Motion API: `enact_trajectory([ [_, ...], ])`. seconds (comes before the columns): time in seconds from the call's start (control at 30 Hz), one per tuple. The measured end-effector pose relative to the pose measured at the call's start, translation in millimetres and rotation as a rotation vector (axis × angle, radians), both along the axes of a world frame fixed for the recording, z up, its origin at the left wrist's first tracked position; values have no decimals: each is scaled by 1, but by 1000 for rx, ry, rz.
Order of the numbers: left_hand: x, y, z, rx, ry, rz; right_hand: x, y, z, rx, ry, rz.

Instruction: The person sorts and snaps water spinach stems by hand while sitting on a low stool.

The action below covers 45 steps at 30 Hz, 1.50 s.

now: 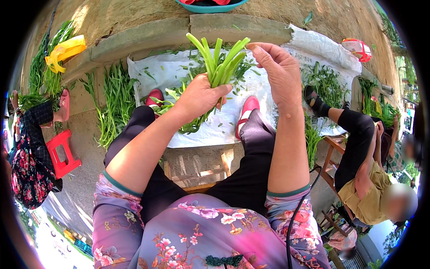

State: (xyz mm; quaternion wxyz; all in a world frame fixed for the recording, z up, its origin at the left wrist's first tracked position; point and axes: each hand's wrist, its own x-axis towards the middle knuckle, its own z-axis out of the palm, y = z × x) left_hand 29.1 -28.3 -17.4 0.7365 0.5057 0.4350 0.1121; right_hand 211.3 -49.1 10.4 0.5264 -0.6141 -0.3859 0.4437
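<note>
My left hand (205, 92) grips a bunch of leafy green stems (218, 64), which look like water spinach. Their pale cut ends point away from me, and the leafy tops hang below my fist toward my lap. At the bunch's upper right, the thumb and forefinger of my right hand (280, 69) pinch at the end of one stem. Exactly what lies between those fingertips is too small to make out. Beneath both hands a white woven plastic sheet (205, 141) covers the ground, strewn with loose leaves and stem bits (242, 74).
Long greens (116, 97) lie left of the sheet. A concrete kerb (161, 35) runs behind it, with a teal basin (211, 8) beyond. Another sheet with greens (324, 80) lies right, before a seated person (362, 191). At left are a red plastic stool (62, 153) and another person (30, 158).
</note>
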Motion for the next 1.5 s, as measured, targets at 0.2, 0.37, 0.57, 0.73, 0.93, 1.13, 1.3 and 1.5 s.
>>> enact_trajectory([
  [0.2,5,-1,-3,193,146,-54,1,-3,2,-39,22,55],
  [0.37,4,-3,-9,275,212,-72,1,-2,-1,-39,30,47],
  [0.57,2,-4,-4,361,251,-80,-2,-2,-4,-48,-54,49],
  [0.73,1,-4,-12,429,283,-110,-3,0,-8,-27,-216,54],
  [0.93,2,-3,-10,308,211,-119,-3,1,-12,14,-374,15],
  [1.13,-5,5,-4,42,52,-173,0,1,-14,61,-530,-38],
  [1.3,-17,11,7,-196,-133,-114,9,1,-7,23,-359,-187],
  [1.5,-29,21,8,-373,-404,-80,6,2,-3,-7,-316,-200],
])
